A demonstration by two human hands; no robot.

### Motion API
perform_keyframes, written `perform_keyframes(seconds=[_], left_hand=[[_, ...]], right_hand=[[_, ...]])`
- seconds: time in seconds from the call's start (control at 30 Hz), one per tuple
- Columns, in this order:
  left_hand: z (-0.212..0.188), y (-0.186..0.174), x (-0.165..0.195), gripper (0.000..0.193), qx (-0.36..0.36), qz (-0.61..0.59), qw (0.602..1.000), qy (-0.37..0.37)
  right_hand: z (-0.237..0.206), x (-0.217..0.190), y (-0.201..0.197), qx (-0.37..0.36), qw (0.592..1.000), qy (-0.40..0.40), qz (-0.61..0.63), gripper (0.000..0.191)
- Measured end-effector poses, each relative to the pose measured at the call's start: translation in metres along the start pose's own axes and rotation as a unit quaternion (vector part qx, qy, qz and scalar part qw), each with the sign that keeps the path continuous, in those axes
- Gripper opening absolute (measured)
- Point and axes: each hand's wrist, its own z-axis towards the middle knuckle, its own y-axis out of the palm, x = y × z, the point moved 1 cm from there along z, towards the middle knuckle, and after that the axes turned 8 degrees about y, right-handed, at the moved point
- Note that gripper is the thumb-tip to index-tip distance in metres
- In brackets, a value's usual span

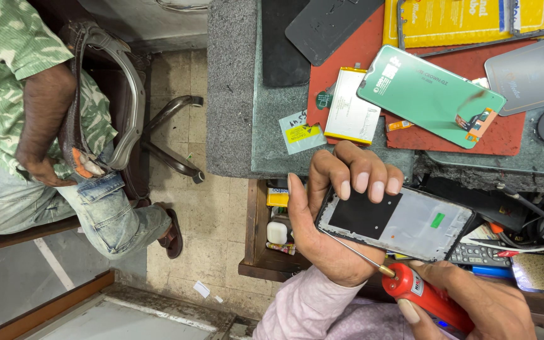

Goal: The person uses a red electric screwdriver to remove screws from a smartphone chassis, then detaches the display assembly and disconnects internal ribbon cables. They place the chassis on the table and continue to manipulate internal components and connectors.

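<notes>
Gripped in the left hand (332, 217), a phone frame (398, 221) shows a black panel, pale grey inner plate and small green sticker; it is held over an open drawer (256, 252), just off the near edge of the stone worktop (272, 135). Right hand (483, 302) clasps a red-handled screwdriver (410, 284), its shaft crossing the frame's lower-left corner. Loose parts crowd the worktop's near edge.

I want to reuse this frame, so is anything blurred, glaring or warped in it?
Head view: sharp across the left hand, opened phone frame and red screwdriver; soft, even light, faint shadows; mild sheen on the green back cover; wide-angle bending at the edges, seen in the seated person.
</notes>
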Motion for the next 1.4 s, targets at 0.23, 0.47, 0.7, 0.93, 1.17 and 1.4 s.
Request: perform_keyframes(seconds=[0.23,0.47,0.7,0.93,1.17,1.4], left_hand=[[0.0,0.002,0.001,0.047,0.004,-0.009,1.0,-0.005],[0.0,0.002,0.002,0.05,0.016,-0.009,1.0,-0.009],[-0.001,0.002,0.002,0.05,0.022,-0.014,1.0,-0.011],[-0.005,0.006,-0.005,0.052,0.011,0.01,1.0,-0.005],[0.004,0.008,0.0,0.056,0.015,-0.025,0.999,-0.016],[0.014,0.002,0.006,0.052,0.053,-0.054,0.997,-0.035]], right_hand=[[0.001,-0.002,-0.001,-0.003,1.0,0.008,-0.009,0.042],[0.0,-0.001,-0.002,0.0,1.0,-0.005,-0.025,0.043],[0.001,0.001,-0.003,0.001,1.0,-0.009,-0.023,0.045],[0.001,0.002,-0.004,0.006,1.0,-0.022,-0.019,0.044],[-0.004,0.016,0.002,0.006,0.999,0.023,-0.034,0.046],[-0.015,0.029,-0.01,-0.015,0.999,0.043,-0.025,0.048]])
